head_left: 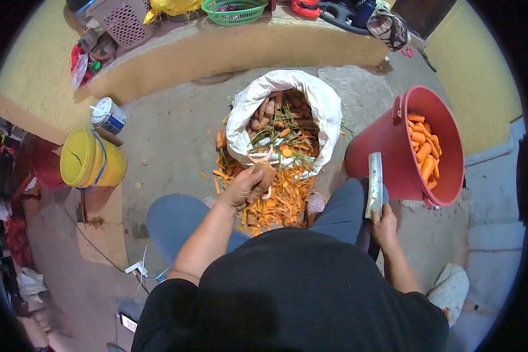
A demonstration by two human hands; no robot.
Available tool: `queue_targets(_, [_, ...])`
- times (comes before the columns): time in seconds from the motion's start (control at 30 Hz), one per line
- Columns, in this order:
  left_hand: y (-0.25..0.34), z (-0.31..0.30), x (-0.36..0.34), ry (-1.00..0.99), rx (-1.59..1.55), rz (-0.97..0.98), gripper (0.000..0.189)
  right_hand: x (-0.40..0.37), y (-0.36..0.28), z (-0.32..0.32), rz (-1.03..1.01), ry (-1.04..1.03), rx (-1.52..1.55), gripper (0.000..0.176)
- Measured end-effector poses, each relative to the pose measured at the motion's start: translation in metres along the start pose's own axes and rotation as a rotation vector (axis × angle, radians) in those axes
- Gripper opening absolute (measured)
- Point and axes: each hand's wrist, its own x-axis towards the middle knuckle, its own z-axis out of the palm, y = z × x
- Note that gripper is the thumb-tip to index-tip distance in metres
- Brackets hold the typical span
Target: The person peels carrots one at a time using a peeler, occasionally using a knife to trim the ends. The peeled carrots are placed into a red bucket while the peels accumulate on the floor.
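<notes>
My left hand (243, 189) is closed around a dirty, forked carrot (264, 176), held above a heap of orange peelings (278, 202) on the floor. In my right hand (384, 226) is the lower end of a long, pale, flat blade-like tool (374, 185), upright over my right thigh. Just beyond the peelings stands a white sack (328, 105) with its rim rolled down, holding unpeeled carrots and green stems. To the right, a tilted red bucket (369, 141) contains peeled orange carrots (425, 152).
A yellow bucket (114, 158) and a white paint tub (108, 114) are at the left. Along the back runs a low ledge (229, 53) bearing a green basket (234, 13) and a crate (123, 23). A cable and power strip (136, 267) lie at the lower left.
</notes>
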Motion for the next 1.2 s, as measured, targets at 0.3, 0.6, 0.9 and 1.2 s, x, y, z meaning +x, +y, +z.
queue_targets(0.3, [-0.004,0.001,0.003,-0.082,-0.144,0.068,0.052,0.017,-0.057,-0.023,-0.322,0.347,-0.132,0.031])
queue_targets(0.6, [0.001,0.019,-0.004,-0.143,-0.244,0.082,0.051,0.042,-0.19,0.08,-0.041,-1.008,1.093,0.031])
queue_targets(0.9, [0.004,-0.003,0.002,0.34,-0.08,0.123,0.038,0.1,-0.185,0.025,-0.374,-0.308,0.925,0.017])
queue_targets(1.2, [0.001,0.003,0.001,0.097,-0.269,0.051,0.04,0.093,-0.21,0.025,-0.032,-0.267,1.54,0.013])
